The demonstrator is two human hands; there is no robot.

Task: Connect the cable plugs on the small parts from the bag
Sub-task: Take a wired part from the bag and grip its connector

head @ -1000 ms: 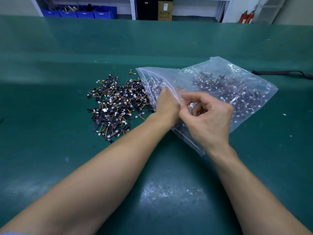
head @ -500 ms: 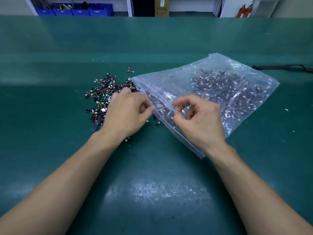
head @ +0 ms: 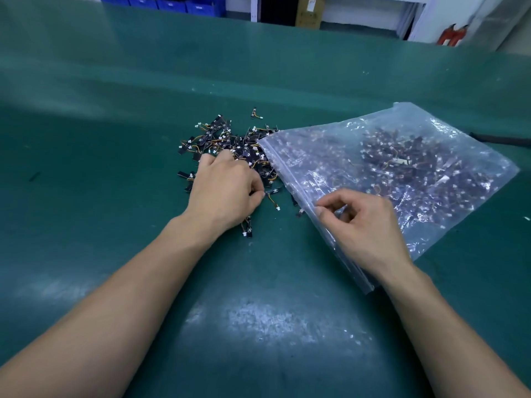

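Left hand (head: 227, 193) curled into parts pile (head: 214, 137); right hand (head: 366, 225) pinches bag (head: 416, 156) edge.

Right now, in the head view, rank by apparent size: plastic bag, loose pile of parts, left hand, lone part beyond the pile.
1. plastic bag
2. loose pile of parts and left hand: unranked, as the nearer hand hides some of the pile
3. lone part

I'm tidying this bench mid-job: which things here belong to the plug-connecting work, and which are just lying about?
In use: pile of small parts, under the left hand; plastic bag with more parts inside, its edge pinched by the right hand.

Lying about: black cable beyond the bag; blue bins, cardboard box and red extinguishers in the background.
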